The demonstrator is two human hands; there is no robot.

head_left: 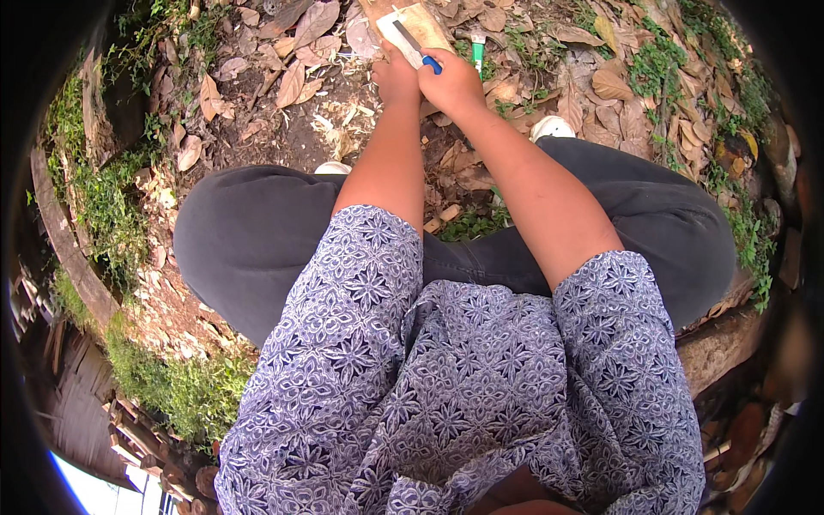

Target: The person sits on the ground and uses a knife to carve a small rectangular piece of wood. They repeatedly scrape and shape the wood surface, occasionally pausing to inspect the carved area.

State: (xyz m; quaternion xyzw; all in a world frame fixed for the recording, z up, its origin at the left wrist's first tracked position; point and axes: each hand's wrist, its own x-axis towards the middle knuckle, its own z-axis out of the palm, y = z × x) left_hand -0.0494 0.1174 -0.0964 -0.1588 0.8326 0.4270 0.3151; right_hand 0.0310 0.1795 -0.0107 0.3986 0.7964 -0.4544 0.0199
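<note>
Both my arms reach forward, hands close together at the top of the head view. In my right hand [452,83], the fingers are wrapped round a knife [432,64] with a blue handle and a straight grey blade, which points up and left. My left hand [396,81] is closed beside it, at the near edge of a pale piece of wood [389,29]; its fingertips are mostly hidden. The blade lies over this pale piece. Just beyond and to the right is a light brown wooden block [427,24].
A green and white tube [477,57] stands right of my right hand. Wood shavings [339,133] and dry leaves [613,84] litter the soil. My bent legs in dark trousers [245,219] lie either side. Green plants [184,395] grow at left, by a curved wooden edge [73,245].
</note>
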